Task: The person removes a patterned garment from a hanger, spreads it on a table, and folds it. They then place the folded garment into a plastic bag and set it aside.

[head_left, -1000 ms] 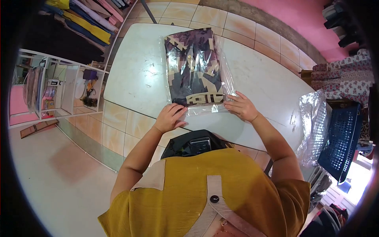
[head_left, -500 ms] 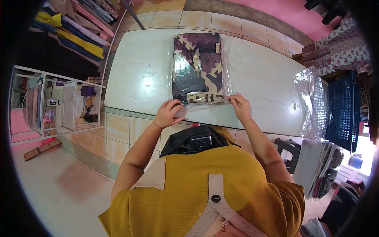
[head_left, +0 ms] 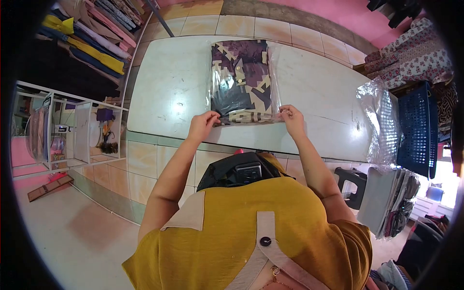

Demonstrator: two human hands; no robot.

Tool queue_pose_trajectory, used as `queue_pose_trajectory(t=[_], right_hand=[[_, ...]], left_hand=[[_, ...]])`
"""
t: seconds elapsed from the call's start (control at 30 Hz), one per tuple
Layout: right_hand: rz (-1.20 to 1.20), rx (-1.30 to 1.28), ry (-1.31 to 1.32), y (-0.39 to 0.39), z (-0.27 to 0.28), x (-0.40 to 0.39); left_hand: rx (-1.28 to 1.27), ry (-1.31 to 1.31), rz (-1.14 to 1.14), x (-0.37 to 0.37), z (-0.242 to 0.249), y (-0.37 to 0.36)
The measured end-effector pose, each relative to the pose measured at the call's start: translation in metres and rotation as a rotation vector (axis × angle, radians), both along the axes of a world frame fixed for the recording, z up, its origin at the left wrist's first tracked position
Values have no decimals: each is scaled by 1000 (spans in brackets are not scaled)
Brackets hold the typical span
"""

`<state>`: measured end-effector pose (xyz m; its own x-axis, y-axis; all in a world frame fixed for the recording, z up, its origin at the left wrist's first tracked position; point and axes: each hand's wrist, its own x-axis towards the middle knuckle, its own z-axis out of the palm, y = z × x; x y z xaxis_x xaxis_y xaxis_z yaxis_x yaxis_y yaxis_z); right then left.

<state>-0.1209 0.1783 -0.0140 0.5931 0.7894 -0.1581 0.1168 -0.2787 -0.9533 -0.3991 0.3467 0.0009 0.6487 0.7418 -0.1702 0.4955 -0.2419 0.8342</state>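
A folded purple, black and cream patterned garment (head_left: 241,79) lies inside a clear plastic bag (head_left: 275,79) on the white table (head_left: 164,77). My left hand (head_left: 205,124) pinches the bag's near left corner. At the near right corner, my right hand (head_left: 292,119) has its fingers closed on the plastic. The bag's near edge runs between both hands and looks folded in close to the garment.
A blue basket (head_left: 416,130) and clear plastic (head_left: 378,123) are at the table's right end. Hanging clothes (head_left: 92,43) and a white shelf unit (head_left: 84,130) stand left. Below the table's near edge is a black bag (head_left: 241,169); a dark stool (head_left: 352,186) is to its right.
Both hands have moved slightly up the view, and the bag's near edge now lies closer against the garment. My left hand's fingers have drawn together on the plastic.
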Motion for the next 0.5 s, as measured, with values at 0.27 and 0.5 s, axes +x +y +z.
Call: queue_pose_trajectory(t=[0.27,0.5], right_hand=[[281,30,-1090,4,67,-37],[690,-5,-1236,30,38,-61]], left_hand=[[-211,80,10,16,-2,26],[-384,12,-48,17,-6,38]])
